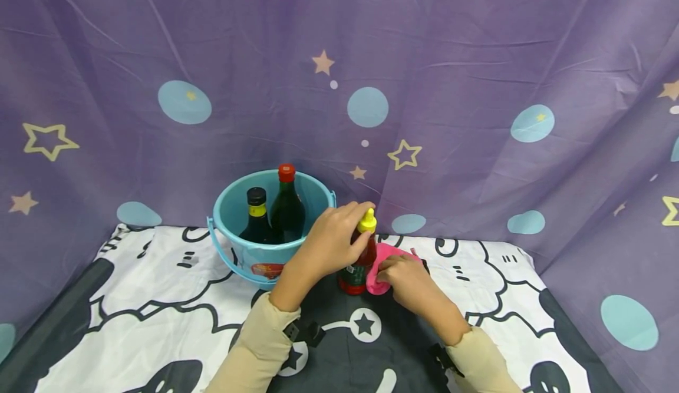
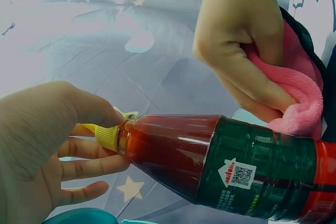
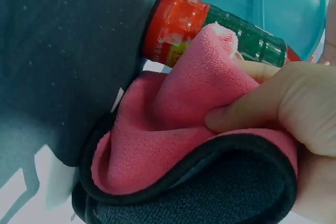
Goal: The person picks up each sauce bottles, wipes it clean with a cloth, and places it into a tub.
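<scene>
My left hand (image 1: 333, 237) pinches the neck of a sauce bottle (image 2: 173, 145) just below its yellow nozzle cap (image 1: 367, 221). Red sauce shows through the bottle's upper part, above a green label with a QR code. It stands upright on the patterned cloth. A pink cloth (image 3: 194, 93) with a black edge and dark underside is bunched in my right hand (image 1: 408, 281), thumb on top and fingers curled into the folds. In the head view the pink cloth sits right against the bottle's right side.
Left of the bottle stands a light blue bucket (image 1: 239, 257) with its handle hanging down in front. Inside it are a dark bottle with a black cap (image 1: 257, 195) and a green bottle with a red cap (image 1: 286, 173). A purple curtain (image 1: 451, 163) hangs behind.
</scene>
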A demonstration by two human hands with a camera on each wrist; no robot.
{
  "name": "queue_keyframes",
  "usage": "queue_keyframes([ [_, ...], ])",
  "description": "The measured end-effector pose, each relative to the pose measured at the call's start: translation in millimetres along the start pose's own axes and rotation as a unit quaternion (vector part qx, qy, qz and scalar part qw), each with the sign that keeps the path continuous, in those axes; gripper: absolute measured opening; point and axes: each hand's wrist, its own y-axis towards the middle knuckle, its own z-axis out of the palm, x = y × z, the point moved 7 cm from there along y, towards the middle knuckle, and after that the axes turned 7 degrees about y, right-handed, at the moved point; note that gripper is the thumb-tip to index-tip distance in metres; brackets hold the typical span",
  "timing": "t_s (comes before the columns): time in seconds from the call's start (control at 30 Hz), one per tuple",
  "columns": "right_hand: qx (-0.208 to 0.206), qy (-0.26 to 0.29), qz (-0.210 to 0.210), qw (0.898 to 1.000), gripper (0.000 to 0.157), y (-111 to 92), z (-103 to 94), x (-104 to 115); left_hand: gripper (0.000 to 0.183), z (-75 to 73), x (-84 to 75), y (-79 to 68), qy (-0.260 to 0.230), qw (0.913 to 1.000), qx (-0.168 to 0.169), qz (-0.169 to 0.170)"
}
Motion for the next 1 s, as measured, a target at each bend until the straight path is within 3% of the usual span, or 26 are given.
queue_keyframes([
  [0.63,0.061,0.04,0.033,0.997,0.034,-1.2,14.8,1.9,0.049,-0.3,0.6,-1.5,0.025,0.9996,-0.012,-0.008],
  [1.0,0.06,0.069,0.052,0.994,0.043,-1.8,-0.6,-5.0,0.051,-6.4,-3.1,-1.8,0.08,0.9955,-0.036,-0.034],
])
